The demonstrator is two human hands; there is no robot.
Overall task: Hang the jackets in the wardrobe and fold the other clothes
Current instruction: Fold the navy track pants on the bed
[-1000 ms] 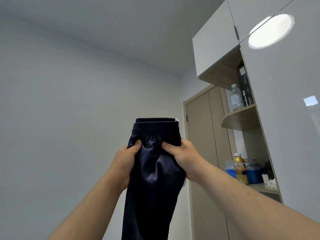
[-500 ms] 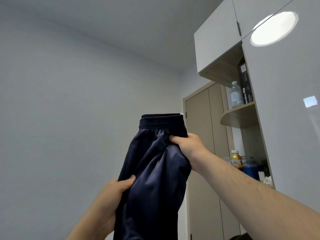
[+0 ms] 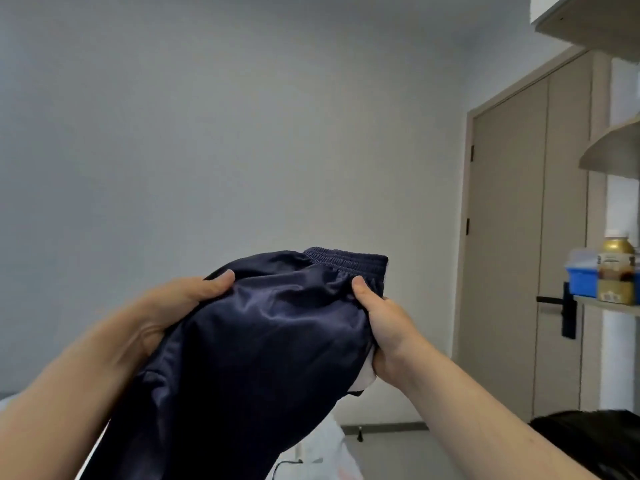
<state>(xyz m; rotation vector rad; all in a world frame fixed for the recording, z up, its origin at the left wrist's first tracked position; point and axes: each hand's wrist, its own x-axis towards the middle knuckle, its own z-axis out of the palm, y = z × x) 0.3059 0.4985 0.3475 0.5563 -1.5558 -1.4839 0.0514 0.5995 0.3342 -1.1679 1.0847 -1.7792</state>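
Dark navy trousers [image 3: 263, 344] with an elastic waistband hang in front of me, the waistband pointing up and to the right. My left hand [image 3: 173, 306] grips the fabric on its left side, thumb on top. My right hand [image 3: 384, 327] grips the cloth just below the waistband on the right, thumb pressed into it. The legs drop out of view at the bottom. A bit of white lining shows under my right hand.
A beige door [image 3: 519, 237] with a black handle stands at right. Beside it, open shelves [image 3: 613, 306] hold a brown bottle [image 3: 616, 271] and a blue box [image 3: 581, 280]. A black garment [image 3: 595, 434] lies at lower right, white cloth [image 3: 322, 455] below the trousers.
The trousers came down from head height and tilted over. My left hand moved up along the fabric to the left side. The view dropped lower.
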